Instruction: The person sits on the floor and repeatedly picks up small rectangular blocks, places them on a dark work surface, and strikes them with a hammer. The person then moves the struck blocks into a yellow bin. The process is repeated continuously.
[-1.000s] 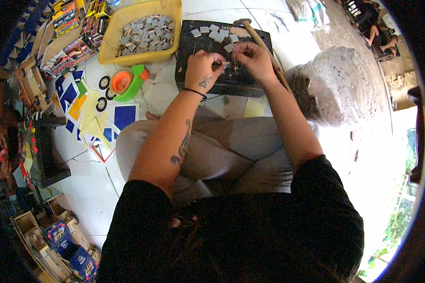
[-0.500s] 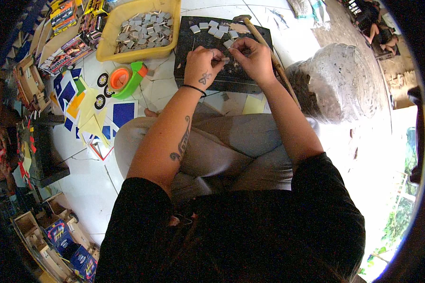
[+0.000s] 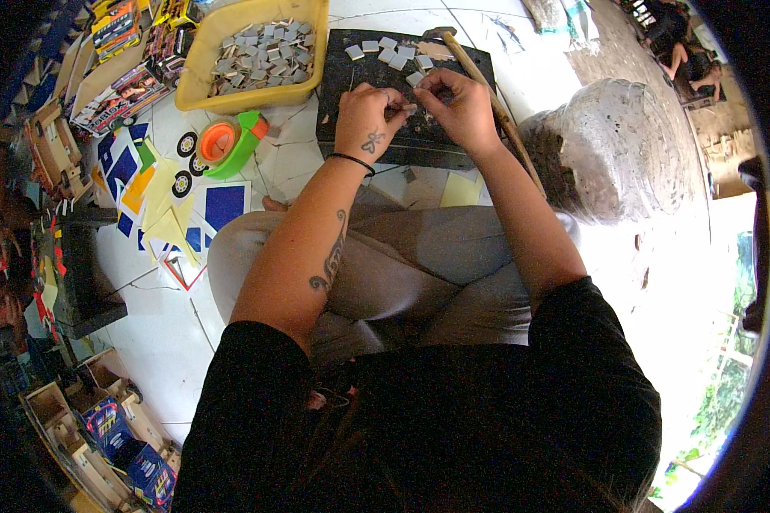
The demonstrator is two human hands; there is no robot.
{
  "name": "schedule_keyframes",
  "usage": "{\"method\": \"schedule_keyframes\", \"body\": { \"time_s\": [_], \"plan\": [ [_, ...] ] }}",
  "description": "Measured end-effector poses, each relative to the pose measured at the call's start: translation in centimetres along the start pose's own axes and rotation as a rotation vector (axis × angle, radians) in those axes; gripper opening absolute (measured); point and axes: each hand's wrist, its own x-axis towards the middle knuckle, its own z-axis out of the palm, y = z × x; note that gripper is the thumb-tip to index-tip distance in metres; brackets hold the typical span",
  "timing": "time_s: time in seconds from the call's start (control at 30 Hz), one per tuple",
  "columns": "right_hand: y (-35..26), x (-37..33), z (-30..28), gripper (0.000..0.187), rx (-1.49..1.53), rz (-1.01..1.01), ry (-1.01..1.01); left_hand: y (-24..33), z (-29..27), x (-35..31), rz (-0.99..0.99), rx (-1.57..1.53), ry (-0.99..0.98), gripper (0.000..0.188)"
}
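Observation:
My left hand (image 3: 370,120) is closed in a pinch over a low black block (image 3: 338,81), with a small pale piece (image 3: 410,110) at its fingertips. Just to the right, my right hand (image 3: 459,104) has its thumb and forefinger drawn together; whether anything is between them is hidden. One small grey square tile (image 3: 415,79) lies beside the right fingertips. Several more grey tiles (image 3: 397,62) rest on the far part of the block. A hammer (image 3: 484,85) with a wooden handle lies along the block's right side.
A yellow tub (image 3: 248,103) full of grey tiles stands far left. Nearer are a green tape dispenser (image 3: 246,156), toy wheels (image 3: 182,183) and coloured sheets (image 3: 224,205). A plastic-wrapped bundle (image 3: 607,145) sits right; wooden toy trucks (image 3: 111,453) stand lower left. Other people (image 3: 689,64) sit far right.
Both hands keep nearly the same place and pinch. The whole view has shifted very slightly; the tiles on the block have not visibly moved.

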Motion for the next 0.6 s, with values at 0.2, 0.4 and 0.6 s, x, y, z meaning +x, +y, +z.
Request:
{"method": "schedule_keyframes", "body": {
  "time_s": [0.2,0.4,0.6],
  "plan": [
    [-0.5,0.1,-0.2,0.011,-0.042,-0.023,-0.027,-0.2,0.1,0.0,-0.006,0.006,-0.025,0.019],
    [-0.7,0.0,-0.4,0.014,-0.075,-0.044,-0.028,0.2,1.0,0.3,0.137,-0.043,0.177,0.014],
    [3.0,-3.0,-5.6,0.050,-0.773,0.204,-0.074,0.5,1.3,0.2,0.062,-0.116,0.059,0.011]
  ]
}}
